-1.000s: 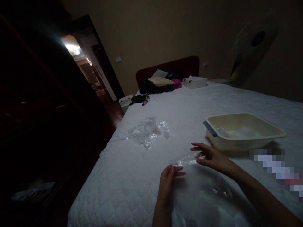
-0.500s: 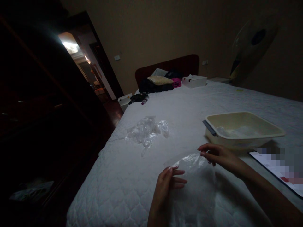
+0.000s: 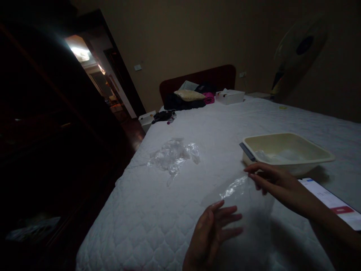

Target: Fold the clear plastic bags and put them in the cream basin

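A clear plastic bag (image 3: 235, 188) stretches upright over the near part of the bed, thin and shiny along its top edge. My right hand (image 3: 272, 180) pinches the bag's upper right corner between thumb and fingertips. Lower and to the left, my left hand (image 3: 213, 235) is against the bag's left side with its fingers spread apart; whether it touches the film is hard to see. Beyond my hands lies a crumpled heap of clear plastic (image 3: 175, 155). A cream plastic basin (image 3: 287, 165) with a grey handle stands just past my right hand, some clear plastic inside it.
A phone (image 3: 318, 194) with a lit screen lies under my right forearm. White quilted bedding (image 3: 135, 218) covers the bed. Towards the headboard (image 3: 225, 73) are piled clothes, a cushion (image 3: 190, 95) and a white box (image 3: 229, 97). A fan (image 3: 304, 45) stands at right.
My right hand has moved slightly up and right with the bag corner. My left hand has shifted right and its fingers have spread from the bag's edge.
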The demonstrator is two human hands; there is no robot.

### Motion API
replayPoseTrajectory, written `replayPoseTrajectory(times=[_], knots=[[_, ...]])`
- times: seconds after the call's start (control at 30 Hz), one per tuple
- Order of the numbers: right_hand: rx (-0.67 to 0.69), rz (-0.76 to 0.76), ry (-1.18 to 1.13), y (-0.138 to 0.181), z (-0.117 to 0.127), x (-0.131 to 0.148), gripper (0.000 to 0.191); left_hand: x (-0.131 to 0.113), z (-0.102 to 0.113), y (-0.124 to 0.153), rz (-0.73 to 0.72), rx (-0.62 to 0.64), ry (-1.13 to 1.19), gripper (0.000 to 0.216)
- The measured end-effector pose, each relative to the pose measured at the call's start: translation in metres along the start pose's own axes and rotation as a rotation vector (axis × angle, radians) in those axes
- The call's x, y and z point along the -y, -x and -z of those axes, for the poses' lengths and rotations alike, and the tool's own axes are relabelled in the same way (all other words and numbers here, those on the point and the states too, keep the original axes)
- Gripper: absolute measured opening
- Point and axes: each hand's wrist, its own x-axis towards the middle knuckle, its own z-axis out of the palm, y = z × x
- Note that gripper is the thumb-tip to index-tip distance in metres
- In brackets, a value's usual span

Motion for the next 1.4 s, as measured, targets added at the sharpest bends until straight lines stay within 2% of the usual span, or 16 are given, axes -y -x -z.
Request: replayPoseTrajectory(times=[0.13,0.37,0.53,0.6,0.67,0.73,0.9,1.03,1.2,1.3,1.4], knots=[[0.014,0.037,0.018,-0.019,-0.016,-0.022,0.036,-0.005,0.012,-0.011,-0.007,-0.128,0.004,0.041],[0.057,0.045,0.108,-0.067,-0.057,-0.088,0.03,0.001,0.048,-0.026,-0.061,-0.42,-0.152,0.047],[0.067,0.099,0.249,-0.084,-0.083,-0.118,0.029,0.003,0.076,-0.032,-0.152,-0.637,-0.529,0.055],[0.065,0.124,0.282,-0.087,-0.091,-0.122,0.028,0.002,0.082,-0.03,-0.236,-0.696,-0.732,0.05],[0.077,0.147,0.319,-0.089,-0.096,-0.124,0.026,0.001,0.085,-0.025,-0.324,-0.659,-0.948,0.038],[0.1,0.165,0.355,-0.091,-0.1,-0.123,0.023,0.002,0.085,-0.019,-0.358,-0.557,-1.113,0.03],[0.097,0.179,0.409,-0.089,-0.1,-0.113,0.024,0.008,0.09,-0.014,-0.327,-0.383,-1.197,0.023],[0.072,0.24,0.375,-0.062,-0.098,-0.094,0.028,0.011,0.09,-0.016,-0.361,-0.332,-1.288,0.023],[0.247,0.557,0.378,0.02,-0.108,-0.076,0.028,0.003,0.081,-0.012,-0.393,-0.323,-1.274,0.021],[0.244,0.697,0.488,0.067,-0.124,-0.078,0.022,0.002,0.082,-0.005,-0.399,-0.277,-1.273,0.021],[0.228,0.843,0.599,0.097,-0.14,-0.083,0.018,0.008,0.088,0.006,-0.408,-0.231,-1.364,0.022]])
